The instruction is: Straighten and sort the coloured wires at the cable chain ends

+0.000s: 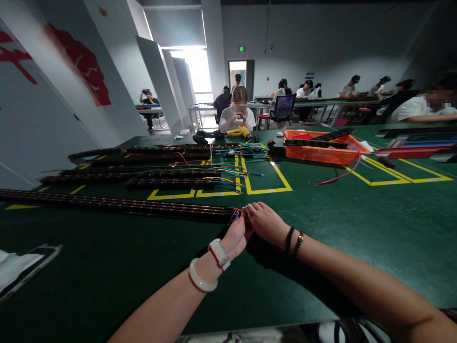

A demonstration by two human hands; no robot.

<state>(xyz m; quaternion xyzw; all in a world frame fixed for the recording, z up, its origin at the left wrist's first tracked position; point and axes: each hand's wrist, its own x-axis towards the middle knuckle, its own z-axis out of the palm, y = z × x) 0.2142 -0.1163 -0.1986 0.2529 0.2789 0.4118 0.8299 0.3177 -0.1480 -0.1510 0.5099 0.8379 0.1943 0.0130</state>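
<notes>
A long dark cable bundle (143,204) lies across the green table and ends in short coloured wires (234,214) by my hands. My left hand (238,234), with a watch and a pale bangle on its wrist, is closed at that wire end. Pressed against it from the right is my right hand (264,220), its fingers closed too. Between them the fingers cover the wire ends, so which wire each one grips is hidden. Farther back, another wire bundle (171,182) with yellow and blue ends lies roughly parallel.
An orange basket (314,156) with black items stands at the back right, a pink wire hanging from it. Beyond the bundles lies a yellow heat gun (240,132). Yellow tape outlines (269,191) mark the table (357,228). A person (237,114) sits opposite.
</notes>
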